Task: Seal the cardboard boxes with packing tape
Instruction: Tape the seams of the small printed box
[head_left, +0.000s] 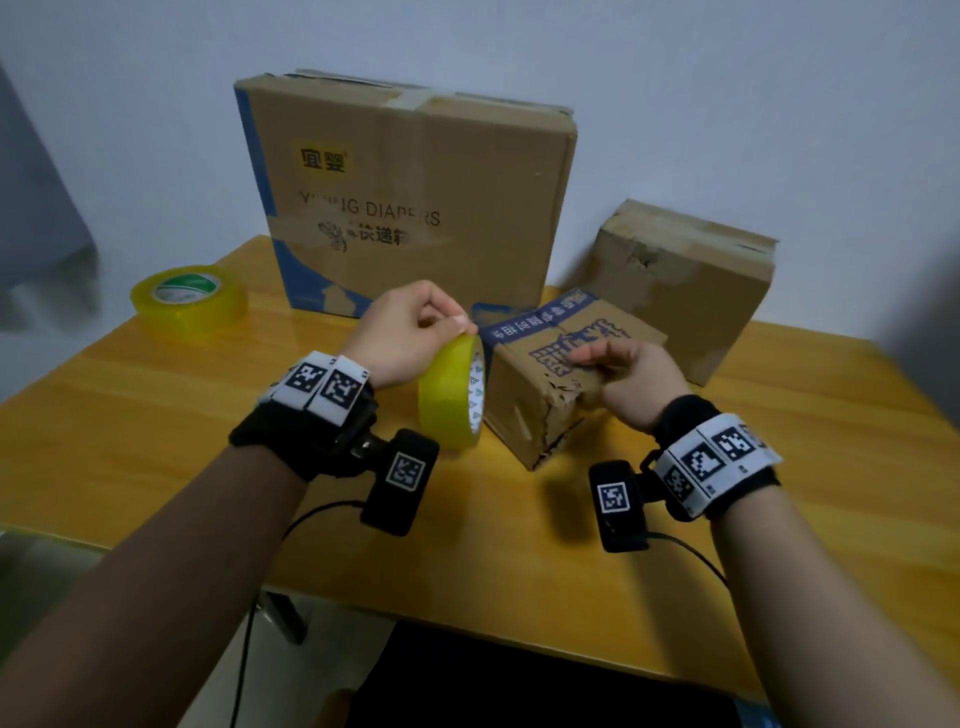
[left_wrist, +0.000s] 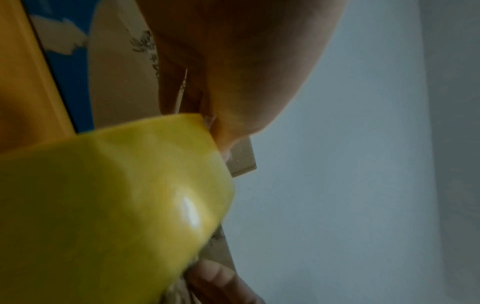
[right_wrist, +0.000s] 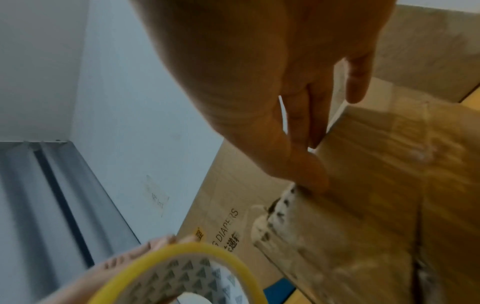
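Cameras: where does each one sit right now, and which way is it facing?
Head: worn high, looking down at the table; both forearms, left hand, right hand show.
Left wrist: looks along the palm at the tape roll it grips.
Right wrist: looks along loosely curled fingers to the small box.
All three share the roll.

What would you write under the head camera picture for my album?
Left hand holds a yellow tape roll upright beside a small battered box; right hand rests on it.

Glossy yellow plastic tape roll (head_left: 451, 395), matt scuffed cardboard box (head_left: 550, 384), smooth varnished wooden table (head_left: 156, 415).
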